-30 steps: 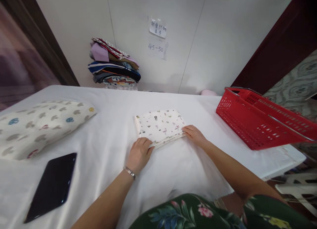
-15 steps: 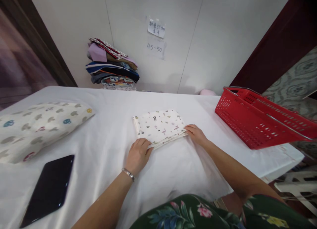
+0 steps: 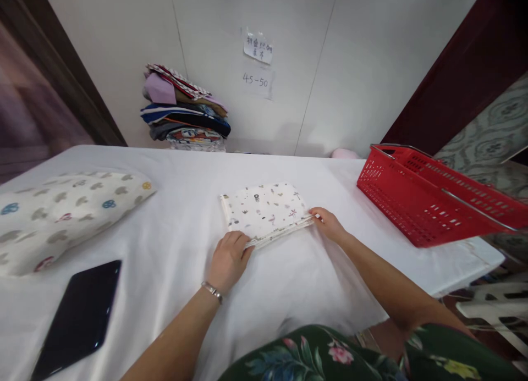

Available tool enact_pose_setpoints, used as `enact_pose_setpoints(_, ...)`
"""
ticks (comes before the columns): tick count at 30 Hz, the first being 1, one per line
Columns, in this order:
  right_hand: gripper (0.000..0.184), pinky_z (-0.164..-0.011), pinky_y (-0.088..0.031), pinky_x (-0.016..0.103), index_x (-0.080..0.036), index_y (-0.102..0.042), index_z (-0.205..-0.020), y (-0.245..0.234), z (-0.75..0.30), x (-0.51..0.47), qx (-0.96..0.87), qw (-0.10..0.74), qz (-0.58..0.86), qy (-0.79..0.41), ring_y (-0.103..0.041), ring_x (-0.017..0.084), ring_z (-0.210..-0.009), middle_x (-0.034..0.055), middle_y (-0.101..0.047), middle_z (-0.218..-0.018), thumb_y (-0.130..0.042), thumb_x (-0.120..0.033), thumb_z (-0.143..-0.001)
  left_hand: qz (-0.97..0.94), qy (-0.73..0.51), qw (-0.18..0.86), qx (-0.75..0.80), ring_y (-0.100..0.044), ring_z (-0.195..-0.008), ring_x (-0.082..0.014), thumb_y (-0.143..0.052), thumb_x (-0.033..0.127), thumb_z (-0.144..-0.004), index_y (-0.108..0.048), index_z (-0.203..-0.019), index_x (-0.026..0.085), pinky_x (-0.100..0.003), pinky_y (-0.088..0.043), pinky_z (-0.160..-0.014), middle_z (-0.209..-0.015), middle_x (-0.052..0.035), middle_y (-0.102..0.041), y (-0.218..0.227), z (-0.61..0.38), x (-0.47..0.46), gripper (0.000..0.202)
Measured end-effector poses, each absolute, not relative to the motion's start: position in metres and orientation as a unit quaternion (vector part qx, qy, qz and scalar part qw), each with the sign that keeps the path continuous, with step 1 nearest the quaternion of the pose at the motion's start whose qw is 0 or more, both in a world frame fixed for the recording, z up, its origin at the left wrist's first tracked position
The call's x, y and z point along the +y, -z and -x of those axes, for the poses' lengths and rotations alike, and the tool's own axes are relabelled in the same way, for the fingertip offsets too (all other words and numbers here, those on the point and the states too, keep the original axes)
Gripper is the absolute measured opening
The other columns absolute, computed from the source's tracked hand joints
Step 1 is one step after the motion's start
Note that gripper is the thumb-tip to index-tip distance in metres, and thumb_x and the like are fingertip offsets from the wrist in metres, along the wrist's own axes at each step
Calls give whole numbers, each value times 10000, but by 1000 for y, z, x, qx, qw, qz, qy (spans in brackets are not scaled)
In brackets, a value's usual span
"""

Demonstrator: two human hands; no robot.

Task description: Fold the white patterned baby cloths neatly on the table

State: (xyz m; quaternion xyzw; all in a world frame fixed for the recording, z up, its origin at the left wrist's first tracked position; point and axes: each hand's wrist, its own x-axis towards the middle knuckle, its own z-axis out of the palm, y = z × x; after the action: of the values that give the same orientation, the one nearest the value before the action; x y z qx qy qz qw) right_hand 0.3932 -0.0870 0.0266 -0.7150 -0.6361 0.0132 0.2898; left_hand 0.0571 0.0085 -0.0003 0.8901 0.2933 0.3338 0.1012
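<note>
A white cloth (image 3: 266, 208) with small printed motifs lies folded into a layered rectangle on the white-covered table. My left hand (image 3: 230, 257) pinches its near left corner, thumb toward me and fingers on top. At the near right corner, my right hand (image 3: 326, 222) grips the stacked edges between thumb and fingers. Several layers show along the near edge between the two hands. The underside of the cloth is hidden.
At the left lies a larger cream cloth (image 3: 74, 216) with mushroom-like prints, near a black tablet-like slab (image 3: 78, 318). A pile of folded fabrics (image 3: 185, 109) stands against the wall. A red plastic basket (image 3: 421, 205) sits at the table's right.
Hardly anything differs. The view has shifted very slightly, and both hands keep their hold on the near corners of the folded cloth.
</note>
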Motion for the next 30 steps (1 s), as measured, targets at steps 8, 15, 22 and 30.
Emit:
enact_pose_setpoints(8, 127, -793, -468, 337, -221, -533, -772, -23, -393, -88, -672, 287, 681, 42, -519, 177, -1013, 39, -568, -1093, -428, -152, -790, -890, -337, 102, 290, -511, -918, -207, -490, 247, -830, -562, -895, 194, -349, -436, -774, -928, -60, -585, -1, -57, 8, 111)
enact_pose_setpoints(15, 223, -870, -465, 367, -251, -627, -935, -24, -393, -91, -698, 263, 652, 132, -512, 185, -1048, 47, -568, -1114, -435, -182, -843, -890, -337, 99, 289, -509, -916, -208, -485, 249, -832, -562, -881, 190, -350, -438, -767, -927, -63, -584, 0, -57, 8, 108)
enact_pose_setpoints(22, 216, -839, -456, 372, -250, -642, -922, -29, -385, -93, -716, 142, 659, 182, -500, 212, -1018, 53, -571, -1136, -447, -182, -856, -891, -335, 102, 288, -504, -916, -208, -492, 234, -827, -561, -887, 188, -353, -438, -773, -925, -61, -579, 0, -57, 9, 102)
enact_pose_setpoints(30, 240, -854, -421, 368, -237, -631, -923, -31, -382, -90, -719, 72, 663, 194, -473, 215, -1054, 43, -566, -1164, -457, -106, -821, -892, -332, 105, 289, -510, -919, -207, -490, 253, -830, -561, -891, 195, -348, -437, -769, -931, -58, -578, 0, -57, 8, 111)
